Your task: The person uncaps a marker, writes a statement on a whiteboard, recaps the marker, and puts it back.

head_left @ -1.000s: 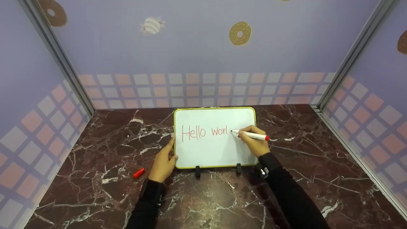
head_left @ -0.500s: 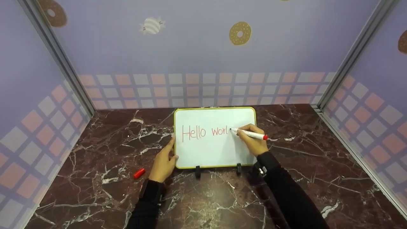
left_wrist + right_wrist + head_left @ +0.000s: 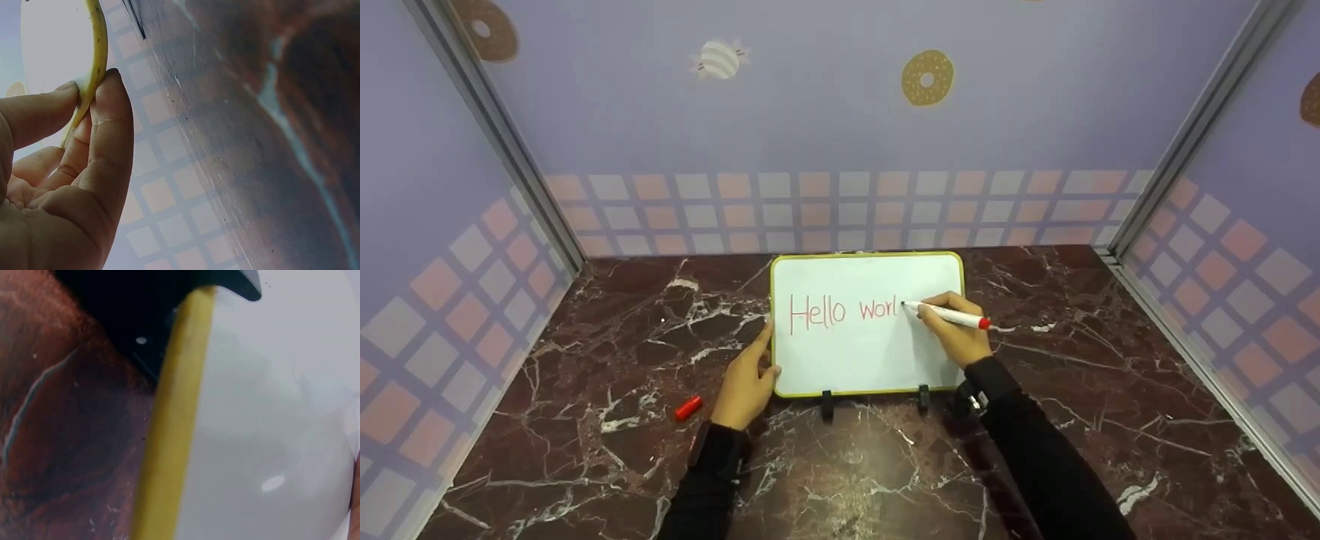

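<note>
A person's right hand (image 3: 962, 337) grips a white marker (image 3: 956, 316), its dark tip jutting left of the grip beside red writing (image 3: 844, 311), "Hello worl"; whether it touches the whiteboard (image 3: 847, 360) is unclear. The left hand (image 3: 746, 384) pinches the yellow left rim (image 3: 100, 45).

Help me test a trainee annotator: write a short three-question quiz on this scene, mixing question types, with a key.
1. Fill in: the red writing on the whiteboard reads "Hello ____".
2. True or false: the right hand holds the marker.
3. The left hand pinches: (A) the red cap, (B) the whiteboard's yellow frame, (C) a black stand foot.

Key: 1. worl; 2. true; 3. B.
</note>
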Tool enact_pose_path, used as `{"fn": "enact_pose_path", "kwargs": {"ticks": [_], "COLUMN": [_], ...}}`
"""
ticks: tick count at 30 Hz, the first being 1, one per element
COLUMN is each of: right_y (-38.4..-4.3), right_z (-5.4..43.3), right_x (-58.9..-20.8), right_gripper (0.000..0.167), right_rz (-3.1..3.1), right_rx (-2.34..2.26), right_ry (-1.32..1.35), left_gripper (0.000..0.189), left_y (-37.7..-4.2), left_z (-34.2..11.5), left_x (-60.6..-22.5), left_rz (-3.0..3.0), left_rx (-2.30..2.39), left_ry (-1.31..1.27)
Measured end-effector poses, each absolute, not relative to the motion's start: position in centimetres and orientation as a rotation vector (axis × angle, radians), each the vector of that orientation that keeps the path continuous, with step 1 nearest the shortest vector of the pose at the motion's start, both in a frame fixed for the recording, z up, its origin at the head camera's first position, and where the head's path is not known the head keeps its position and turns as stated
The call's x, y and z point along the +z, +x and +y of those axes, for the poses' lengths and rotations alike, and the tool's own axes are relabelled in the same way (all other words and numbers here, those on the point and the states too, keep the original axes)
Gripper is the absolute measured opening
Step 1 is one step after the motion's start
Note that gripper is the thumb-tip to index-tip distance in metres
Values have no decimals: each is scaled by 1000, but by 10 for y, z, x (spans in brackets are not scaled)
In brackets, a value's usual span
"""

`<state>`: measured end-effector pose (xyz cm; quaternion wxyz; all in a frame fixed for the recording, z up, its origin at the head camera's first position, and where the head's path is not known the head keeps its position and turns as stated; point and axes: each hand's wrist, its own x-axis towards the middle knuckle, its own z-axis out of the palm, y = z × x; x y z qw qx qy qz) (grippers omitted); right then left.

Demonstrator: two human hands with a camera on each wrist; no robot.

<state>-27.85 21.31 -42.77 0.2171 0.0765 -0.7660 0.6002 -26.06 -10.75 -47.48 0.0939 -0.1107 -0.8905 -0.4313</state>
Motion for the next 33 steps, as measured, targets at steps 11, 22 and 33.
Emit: {"fn": "enact_pose_path", "kwargs": {"ticks": [11, 22, 33], "right_y": [-278, -279, -276], "right_z": [212, 214, 216], "right_x": [-428, -431, -430], "right_gripper": [9, 7, 8], "right_rz": [-2156, -2167, -2213], "right_rx": [1668, 1676, 1640], "right_ry": [221, 262, 274], "left_gripper": [72, 71, 71], "left_y": [-261, -261, -262], "left_z": [-108, -108, -108], "left_x": [-475, -475, -475], "left_rz": [-2651, -2663, -2655], "left_rx": [-1283, -1295, -1280], "left_ry": [-324, -323, -321]}}
